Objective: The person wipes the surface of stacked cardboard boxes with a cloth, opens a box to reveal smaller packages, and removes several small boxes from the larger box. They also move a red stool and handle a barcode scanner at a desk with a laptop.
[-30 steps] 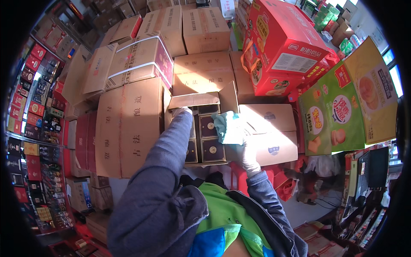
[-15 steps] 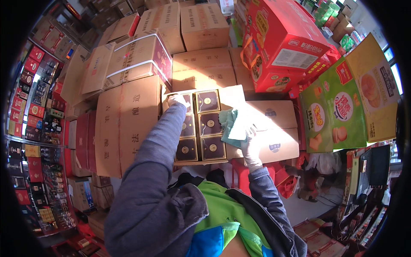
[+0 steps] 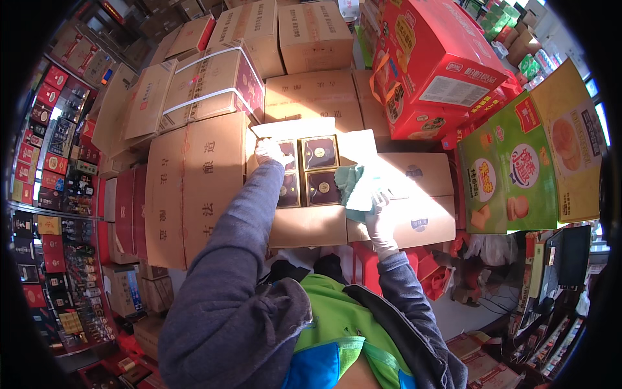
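Left hand (image 3: 271, 153), white-gloved: fingers curled on the far-left dark square gift box (image 3: 287, 155) inside the open brown cardboard carton (image 3: 308, 225). Right hand (image 3: 380, 223), white-gloved: clenched on a crumpled teal cloth (image 3: 355, 188) at the carton's right edge. Three further dark boxes (image 3: 321, 170) fill the carton. Red printed cartons (image 3: 435, 61) stacked far right.

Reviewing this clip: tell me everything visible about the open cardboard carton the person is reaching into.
The open cardboard carton is plain brown and sits amid stacked cartons, its flaps folded outward. Inside, four dark square boxes with gold-edged lids and round gold emblems lie flat in a two-by-two grid. The gloved left hand rests at the upper-left box near the top flap. The gloved right hand holds a teal cloth over the carton's right edge. Sunlight falls across its right side.
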Motion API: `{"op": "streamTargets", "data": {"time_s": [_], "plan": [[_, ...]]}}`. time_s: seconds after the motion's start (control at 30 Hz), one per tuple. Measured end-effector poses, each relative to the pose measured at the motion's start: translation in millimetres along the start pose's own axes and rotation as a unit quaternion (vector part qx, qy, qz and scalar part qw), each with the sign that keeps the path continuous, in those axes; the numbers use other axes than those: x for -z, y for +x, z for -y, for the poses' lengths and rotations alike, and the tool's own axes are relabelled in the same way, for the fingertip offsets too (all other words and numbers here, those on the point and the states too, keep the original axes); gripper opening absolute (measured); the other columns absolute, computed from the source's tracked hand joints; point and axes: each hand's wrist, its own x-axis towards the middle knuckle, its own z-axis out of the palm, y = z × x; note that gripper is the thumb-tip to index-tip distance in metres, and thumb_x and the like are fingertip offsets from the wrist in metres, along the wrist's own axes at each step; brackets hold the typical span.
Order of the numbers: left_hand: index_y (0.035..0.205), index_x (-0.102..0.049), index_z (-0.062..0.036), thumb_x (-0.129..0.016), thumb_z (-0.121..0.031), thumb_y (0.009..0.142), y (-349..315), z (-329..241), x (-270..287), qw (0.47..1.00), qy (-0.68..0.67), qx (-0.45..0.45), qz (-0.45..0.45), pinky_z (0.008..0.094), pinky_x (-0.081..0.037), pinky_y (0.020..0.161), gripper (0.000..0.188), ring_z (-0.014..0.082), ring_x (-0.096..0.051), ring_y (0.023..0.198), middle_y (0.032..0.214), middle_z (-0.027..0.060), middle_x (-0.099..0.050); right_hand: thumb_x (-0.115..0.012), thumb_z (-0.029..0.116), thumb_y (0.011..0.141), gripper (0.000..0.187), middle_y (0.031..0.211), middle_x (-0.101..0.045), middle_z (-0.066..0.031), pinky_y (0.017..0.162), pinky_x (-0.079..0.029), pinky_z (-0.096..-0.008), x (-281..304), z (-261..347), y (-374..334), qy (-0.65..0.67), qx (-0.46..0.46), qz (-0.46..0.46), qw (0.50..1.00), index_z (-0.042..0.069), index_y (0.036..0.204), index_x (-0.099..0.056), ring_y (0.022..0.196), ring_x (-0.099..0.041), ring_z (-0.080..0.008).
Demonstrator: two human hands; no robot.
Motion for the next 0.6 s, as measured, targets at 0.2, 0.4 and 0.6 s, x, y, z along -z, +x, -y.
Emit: {"op": "streamTargets", "data": {"time_s": [0.2,0.4,0.6], "plan": [[0.116,-0.052,-0.0065,-0.071,-0.068,0.059,9,-3,-6,0.999,-0.012,0.021,0.028,0.0321,-0.049,0.082,0.086,0.0217,-0.058,0.101,0.106,0.01,-0.059,-0.062,0.002,0.075,0.034,0.109,-0.06,-0.0148,0.094,-0.042,-0.0448,8,14,17,-0.007,0.009,0.012,1.0,0.005,0.109,-0.058,0.107,-0.054,-0.0359],[0.121,-0.05,-0.0045,-0.075,-0.062,0.06,11,-2,-8,0.997,-0.058,0.028,0.039,0.0329,-0.05,0.086,0.087,0.024,-0.058,0.105,0.112,0.0128,-0.059,-0.067,0.016,0.07,0.052,0.123,-0.058,-0.0141,0.105,-0.026,-0.0558,8,50,37,-0.016,0.08,0.189,0.979,0.01,0.12,-0.057,0.123,-0.046,-0.0352],[0.121,-0.049,-0.0023,-0.078,-0.058,0.059,5,-2,-1,0.996,-0.061,0.043,0.049,0.0313,-0.046,0.094,0.089,0.0261,-0.051,0.116,0.119,0.0148,-0.056,-0.063,0.012,0.075,0.042,0.116,-0.06,-0.0168,0.09,-0.046,-0.0402,3,36,68,0.115,-0.033,0.205,0.971,0.005,0.116,-0.06,0.106,-0.058,-0.0324]]}}
